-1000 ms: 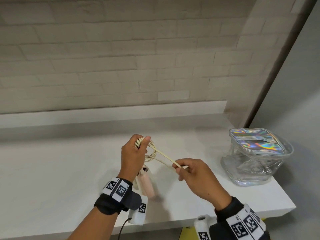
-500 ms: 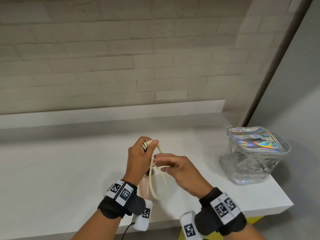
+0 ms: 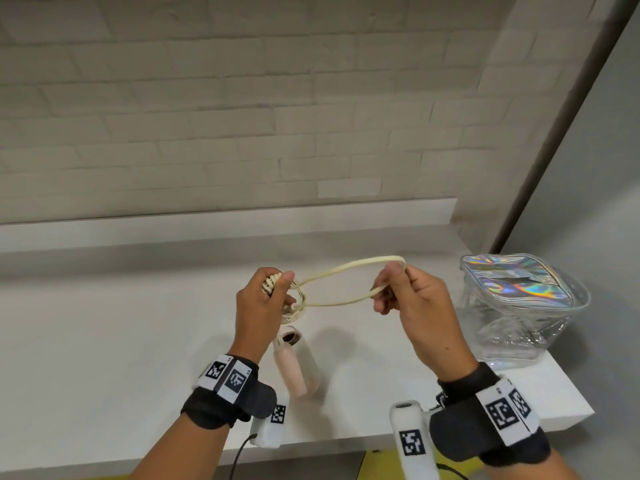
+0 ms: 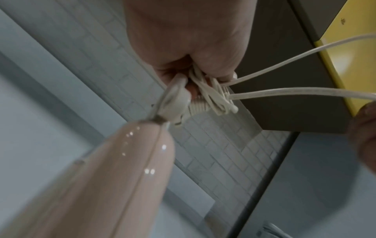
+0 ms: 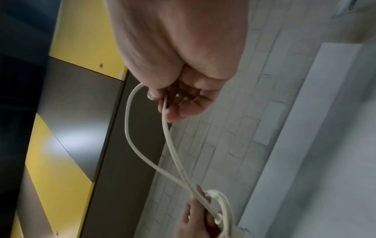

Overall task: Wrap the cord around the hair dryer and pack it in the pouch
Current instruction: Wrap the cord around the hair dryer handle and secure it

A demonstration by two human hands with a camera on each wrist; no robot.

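Observation:
My left hand (image 3: 266, 299) grips the cord-wound end of a pale pink hair dryer (image 3: 292, 363), whose body hangs down below my fist over the counter. In the left wrist view the dryer (image 4: 105, 185) fills the lower left and cord coils (image 4: 211, 98) sit under my fingers. A cream cord (image 3: 346, 284) runs as a long loop from those coils to my right hand (image 3: 398, 292), which pinches the loop's far end. The right wrist view shows the cord (image 5: 146, 145) leaving my right fingers (image 5: 179, 103) in two strands. The clear pouch (image 3: 519, 313) with an iridescent top stands at the right.
The white counter (image 3: 104, 341) runs along a pale brick wall (image 3: 242, 116) with a low ledge behind. Its right end lies just past the pouch, and its front edge is under my wrists.
My right hand has moved right and up, away from the left hand, drawing the slack cord out into a long taut loop. The left hand keeps its grip on the dryer.

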